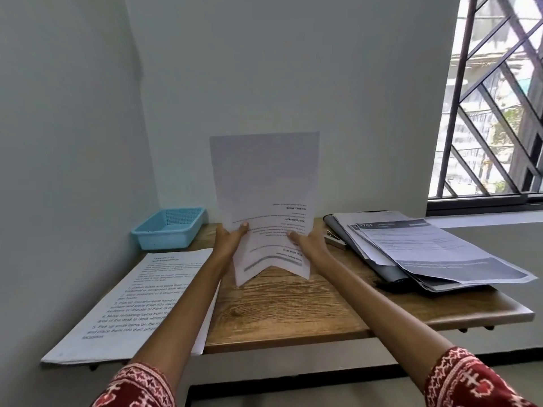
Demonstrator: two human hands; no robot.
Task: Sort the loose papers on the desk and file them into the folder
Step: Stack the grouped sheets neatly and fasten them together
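Both hands (232,239) (308,240) gripping thin curling paper sheets (266,183), wood-grain desk (282,306)

A sheaf of papers (266,198) is held upright over the worktop (282,312) by the left hand (230,239) and right hand (308,242); a blue basket (169,229) sits far left, a folder (379,259) under sheets right.

White printed sheets with black text and a grey header bar (266,201), pinched between the fingers of both hands. Left of the fingers: light blue perforated plastic basket (169,229); white page of black numbered text (138,301). Below them: brown wood-grain desk top (288,306). Right: dark grey folder (361,248) under white sheets banded dark grey-blue (435,248). Sleeves (470,380): red with white motifs.
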